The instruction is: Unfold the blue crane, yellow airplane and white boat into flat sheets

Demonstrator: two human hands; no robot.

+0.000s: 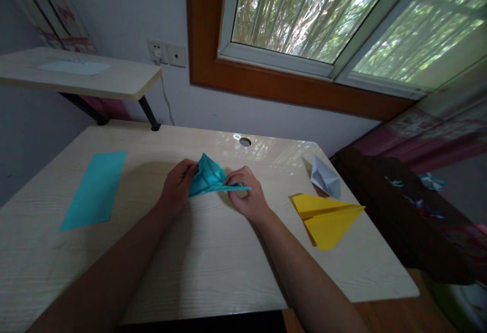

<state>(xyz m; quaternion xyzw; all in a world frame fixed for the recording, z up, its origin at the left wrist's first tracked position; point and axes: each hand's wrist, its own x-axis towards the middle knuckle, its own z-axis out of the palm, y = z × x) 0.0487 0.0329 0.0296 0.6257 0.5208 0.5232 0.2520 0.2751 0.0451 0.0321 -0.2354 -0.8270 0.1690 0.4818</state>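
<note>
- The left hand (178,185) held the left side of the folded teal paper (207,177), its fingers closed narrowly on the edge, thumb tip partly hidden.
- The right hand (249,195) held the same piece by its slim right end, the thumb below and the fingers curled over the top.
- The folded teal paper was at the middle of the surface (224,262), a little nearer its far edge than its near one; a crumpled, peaked part stood up on the left and a thin, flat strip ran to the right. Whether it touched the surface could not be told.
- A flat teal sheet (95,191) lay by the left edge of the surface, well apart from the left hand.
- A yellow paper plane (327,219) lay near the right edge, its pointed end reaching toward that edge.
- A white folded paper (325,177) sat just beyond the yellow paper plane, near the far right corner.
- A round hole (245,142) opened close to the far edge.
- A raised shelf (122,79) on black legs stood at the far left corner, with a pale sheet (76,66) on top.
</note>
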